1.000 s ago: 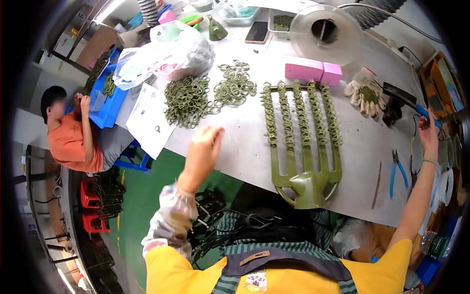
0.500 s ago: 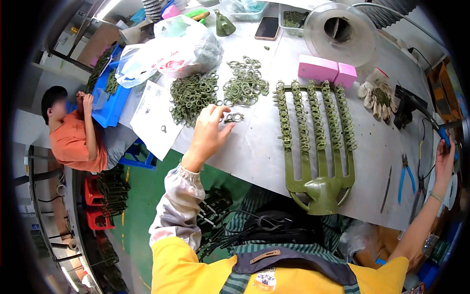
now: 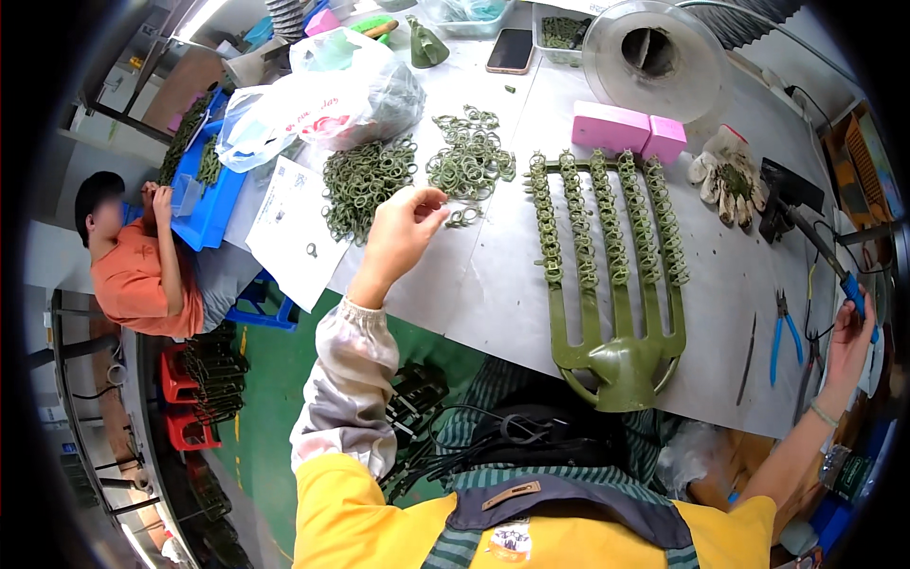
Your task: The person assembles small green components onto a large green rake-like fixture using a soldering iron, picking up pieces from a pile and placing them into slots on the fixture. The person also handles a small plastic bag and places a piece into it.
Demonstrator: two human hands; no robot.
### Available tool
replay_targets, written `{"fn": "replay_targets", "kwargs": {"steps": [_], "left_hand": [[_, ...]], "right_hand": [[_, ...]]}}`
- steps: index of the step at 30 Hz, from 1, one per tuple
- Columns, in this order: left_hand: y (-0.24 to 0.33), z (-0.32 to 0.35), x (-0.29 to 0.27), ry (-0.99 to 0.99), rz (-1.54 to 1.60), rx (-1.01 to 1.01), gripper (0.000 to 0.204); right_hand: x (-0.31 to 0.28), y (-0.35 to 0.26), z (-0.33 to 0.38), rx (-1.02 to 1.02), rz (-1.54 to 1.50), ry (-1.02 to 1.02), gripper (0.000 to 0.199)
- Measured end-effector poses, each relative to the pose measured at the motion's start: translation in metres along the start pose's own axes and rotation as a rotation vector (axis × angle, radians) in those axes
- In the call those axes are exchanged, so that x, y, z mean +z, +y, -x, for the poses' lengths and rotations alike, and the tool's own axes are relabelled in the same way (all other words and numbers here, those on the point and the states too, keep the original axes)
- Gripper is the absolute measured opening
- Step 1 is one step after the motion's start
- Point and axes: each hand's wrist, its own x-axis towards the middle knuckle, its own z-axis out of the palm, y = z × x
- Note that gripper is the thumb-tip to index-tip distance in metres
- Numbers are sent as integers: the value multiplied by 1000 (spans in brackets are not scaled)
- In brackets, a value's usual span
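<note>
Two hands at work; your left hand (image 3: 403,232) pinches small green ring (image 3: 438,197) between fingertips, lifted just above tabletop (image 3: 493,284), near ring piles (image 3: 417,171); your right hand (image 3: 848,332) far off at right edge, clenched on blue-handled tool (image 3: 825,256); step in hand looks like picking one ring for green pronged rack (image 3: 611,275); next move likely calls for carrying ring right to free prong, keeping light pinch; against half second ago, left hand sits higher, ring off tabletop; right hand moved little.
</note>
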Motion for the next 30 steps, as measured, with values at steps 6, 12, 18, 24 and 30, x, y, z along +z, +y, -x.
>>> {"fn": "replay_targets", "kwargs": {"steps": [6,12,18,24,30], "left_hand": [[-8,-6,15,-163,-128,27,27],[-15,21,29,57,-429,371,27],[-12,37,20,115,-374,317,22],[58,69,22,-197,520,-52,19],[89,76,38,-237,445,106,16]], "right_hand": [[-6,-6,35,-9,-28,23,32],[12,-13,87,7,12,30,29],[67,-4,146,107,59,49,23],[127,21,197,71,180,-139,21],[162,44,212,52,195,-236,23]]}}
